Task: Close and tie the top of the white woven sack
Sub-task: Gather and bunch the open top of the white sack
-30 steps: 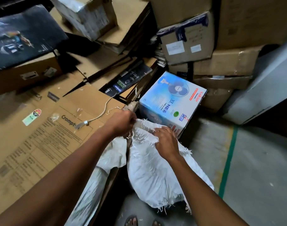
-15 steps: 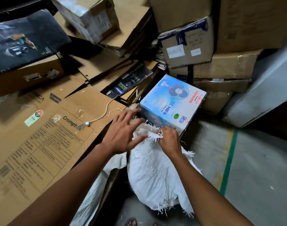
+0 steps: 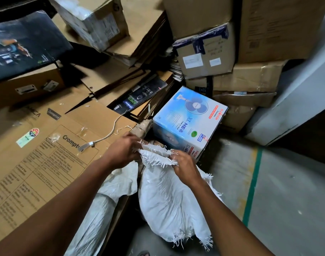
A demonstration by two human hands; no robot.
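Observation:
A full white woven sack (image 3: 169, 198) stands on the floor just in front of me, its frayed top edge bunched up between my hands. My left hand (image 3: 122, 152) grips the left side of that frayed top. My right hand (image 3: 184, 166) pinches the right side of the same edge. The top is partly gathered, with loose threads sticking out. No string or knot shows on it.
A second white sack (image 3: 102, 215) leans to the left, against a large flattened cardboard sheet (image 3: 38, 154) with a loose white cord (image 3: 104, 137) on it. A blue fan box (image 3: 189, 122) stands right behind the sack. Stacked cartons (image 3: 250, 78) fill the back. Grey floor with a green line (image 3: 252, 183) lies to the right.
My left hand opened and came over the sack top half a second ago; now its fingers are closed on the frayed edge. My right hand has kept its grip throughout.

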